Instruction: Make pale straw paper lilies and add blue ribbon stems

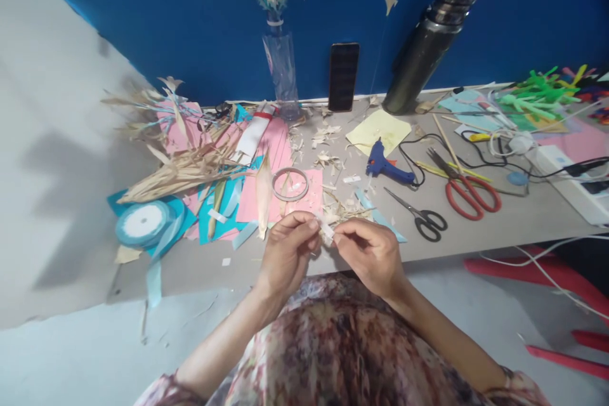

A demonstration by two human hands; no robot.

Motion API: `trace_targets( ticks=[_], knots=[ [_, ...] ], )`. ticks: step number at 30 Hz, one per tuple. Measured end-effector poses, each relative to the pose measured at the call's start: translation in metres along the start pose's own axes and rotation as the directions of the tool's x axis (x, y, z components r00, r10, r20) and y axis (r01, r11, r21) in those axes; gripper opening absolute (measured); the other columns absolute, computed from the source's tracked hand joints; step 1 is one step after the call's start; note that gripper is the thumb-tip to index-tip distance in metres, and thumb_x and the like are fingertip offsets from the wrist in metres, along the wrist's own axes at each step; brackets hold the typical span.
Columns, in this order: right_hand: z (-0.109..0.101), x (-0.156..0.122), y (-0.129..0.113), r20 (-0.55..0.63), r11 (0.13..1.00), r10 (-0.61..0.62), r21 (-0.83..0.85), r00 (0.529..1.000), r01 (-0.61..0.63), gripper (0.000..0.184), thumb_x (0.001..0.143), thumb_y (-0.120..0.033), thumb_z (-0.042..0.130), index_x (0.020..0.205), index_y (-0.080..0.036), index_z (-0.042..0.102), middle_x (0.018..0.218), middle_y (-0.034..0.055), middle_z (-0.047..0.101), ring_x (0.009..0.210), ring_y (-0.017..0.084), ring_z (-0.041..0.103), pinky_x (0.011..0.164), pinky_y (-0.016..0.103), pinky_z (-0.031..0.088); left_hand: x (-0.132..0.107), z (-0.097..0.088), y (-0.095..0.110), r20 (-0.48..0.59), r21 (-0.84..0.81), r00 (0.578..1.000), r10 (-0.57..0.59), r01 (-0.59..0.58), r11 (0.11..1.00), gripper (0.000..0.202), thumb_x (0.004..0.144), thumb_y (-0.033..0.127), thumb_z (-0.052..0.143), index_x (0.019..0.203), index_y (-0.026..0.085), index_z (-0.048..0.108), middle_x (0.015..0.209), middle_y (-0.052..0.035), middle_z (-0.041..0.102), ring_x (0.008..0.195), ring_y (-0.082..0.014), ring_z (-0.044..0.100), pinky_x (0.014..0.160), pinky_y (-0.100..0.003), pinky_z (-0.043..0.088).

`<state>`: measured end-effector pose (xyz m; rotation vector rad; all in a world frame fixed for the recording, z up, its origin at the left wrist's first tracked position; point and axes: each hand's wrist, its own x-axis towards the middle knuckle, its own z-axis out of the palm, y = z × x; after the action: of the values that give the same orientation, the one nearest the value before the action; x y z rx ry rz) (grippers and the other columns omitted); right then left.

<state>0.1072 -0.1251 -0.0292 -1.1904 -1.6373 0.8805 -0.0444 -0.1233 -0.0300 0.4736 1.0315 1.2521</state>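
Note:
My left hand (288, 250) and my right hand (368, 252) meet over the near edge of the grey table (499, 219). Both pinch one small pale strip (327, 232), a bit of tape or dried husk, between their fingertips. Just beyond the fingers lies a heap of dried husk scraps (343, 209). A roll of clear tape (290, 183) rests on pink paper (278, 158) behind my left hand. A long dried husk leaf (263, 193) lies beside the roll.
Black scissors (421, 214), red scissors (464, 187) and a blue glue gun (385, 165) lie to the right. A vase of husk flowers (281, 70), a phone (343, 76) and a dark flask (431, 41) stand against the blue wall. Blue ribbon spool (143, 223) at left.

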Motion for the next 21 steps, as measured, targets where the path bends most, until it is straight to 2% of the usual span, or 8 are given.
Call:
trace_targets(
  ticks=[3, 6, 9, 10, 12, 14, 16, 21],
  knots=[
    [-0.001, -0.001, -0.002, 0.05, 0.997, 0.042, 0.055, 0.998, -0.045, 0.02, 0.088, -0.019, 0.058, 0.071, -0.019, 0.067, 0.067, 0.002, 0.068, 0.058, 0.014, 0.057, 0.057, 0.026, 0.044, -0.002, -0.002, 0.001, 0.014, -0.008, 1.0, -0.003, 0.003, 1.0, 0.019, 0.064, 0.027, 0.082, 0.076, 0.015, 0.072, 0.067, 0.0, 0.063, 0.052, -0.0079, 0.045, 0.053, -0.024, 0.038],
    [-0.004, -0.001, 0.0, 0.121, 0.984, 0.111, 0.129, 0.986, -0.127, 0.027, 0.094, -0.028, 0.056, 0.073, -0.018, 0.068, 0.07, 0.0035, 0.07, 0.059, 0.014, 0.058, 0.056, 0.025, 0.045, -0.003, -0.004, 0.002, 0.04, -0.039, 0.999, 0.005, -0.004, 0.999, 0.019, 0.066, 0.026, 0.082, 0.076, 0.015, 0.07, 0.066, 0.001, 0.061, 0.053, -0.0079, 0.047, 0.054, -0.024, 0.037],
    [-0.007, 0.001, 0.003, 0.052, 0.96, 0.195, 0.193, 0.98, -0.201, 0.022, 0.097, -0.035, 0.057, 0.092, -0.018, 0.071, 0.079, 0.0041, 0.074, 0.055, 0.012, 0.055, 0.053, 0.024, 0.046, -0.002, -0.005, 0.001, 0.086, -0.057, 0.996, -0.01, 0.015, 0.998, 0.02, 0.066, 0.026, 0.083, 0.075, 0.015, 0.068, 0.064, 0.0021, 0.058, 0.052, -0.0075, 0.045, 0.055, -0.023, 0.036],
    [-0.007, 0.002, 0.004, 0.021, 0.963, 0.188, 0.195, 0.982, -0.188, 0.02, 0.096, -0.033, 0.058, 0.102, -0.019, 0.071, 0.088, 0.0054, 0.075, 0.057, 0.012, 0.056, 0.053, 0.024, 0.047, -0.002, -0.005, 0.001, 0.114, -0.061, 0.993, -0.033, 0.04, 0.997, 0.021, 0.067, 0.027, 0.082, 0.075, 0.015, 0.068, 0.063, 0.0023, 0.057, 0.051, -0.0075, 0.044, 0.054, -0.024, 0.035],
    [-0.009, 0.003, 0.006, -0.006, 0.986, 0.091, 0.144, 0.996, -0.09, 0.027, 0.094, -0.027, 0.06, 0.12, -0.022, 0.067, 0.111, 0.0092, 0.072, 0.068, 0.014, 0.06, 0.058, 0.025, 0.052, -0.001, -0.005, 0.0, 0.172, -0.066, 0.982, -0.08, 0.092, 0.994, 0.022, 0.068, 0.029, 0.082, 0.074, 0.015, 0.066, 0.058, 0.0037, 0.053, 0.049, -0.0068, 0.04, 0.052, -0.023, 0.033],
    [-0.009, 0.003, 0.006, 0.027, 0.995, -0.042, 0.088, 0.999, 0.039, 0.035, 0.092, -0.021, 0.061, 0.126, -0.025, 0.065, 0.128, 0.0116, 0.064, 0.079, 0.016, 0.063, 0.063, 0.027, 0.054, -0.001, -0.004, -0.001, 0.216, -0.066, 0.97, -0.114, 0.131, 0.989, 0.024, 0.067, 0.03, 0.084, 0.074, 0.015, 0.066, 0.055, 0.0052, 0.049, 0.047, -0.0053, 0.036, 0.051, -0.022, 0.029],
    [-0.01, 0.002, 0.004, 0.066, 0.988, -0.111, 0.116, 0.992, 0.103, 0.036, 0.091, -0.018, 0.059, 0.126, -0.025, 0.065, 0.134, 0.0125, 0.06, 0.082, 0.017, 0.063, 0.067, 0.029, 0.056, -0.001, -0.003, -0.001, 0.23, -0.06, 0.964, -0.131, 0.149, 0.987, 0.028, 0.063, 0.029, 0.087, 0.072, 0.015, 0.065, 0.056, 0.0053, 0.05, 0.046, -0.0039, 0.034, 0.05, -0.021, 0.026],
    [-0.011, 0.004, -0.001, 0.158, 0.957, -0.018, 0.29, 0.987, -0.029, 0.032, 0.093, -0.023, 0.059, 0.124, -0.023, 0.065, 0.126, 0.0114, 0.062, 0.081, 0.015, 0.063, 0.073, 0.031, 0.056, -0.006, -0.002, 0.0, 0.196, -0.012, 0.97, -0.142, 0.147, 0.989, 0.032, 0.056, 0.025, 0.093, 0.071, 0.015, 0.067, 0.063, 0.0028, 0.057, 0.052, -0.0056, 0.045, 0.052, -0.02, 0.031]
  ],
)
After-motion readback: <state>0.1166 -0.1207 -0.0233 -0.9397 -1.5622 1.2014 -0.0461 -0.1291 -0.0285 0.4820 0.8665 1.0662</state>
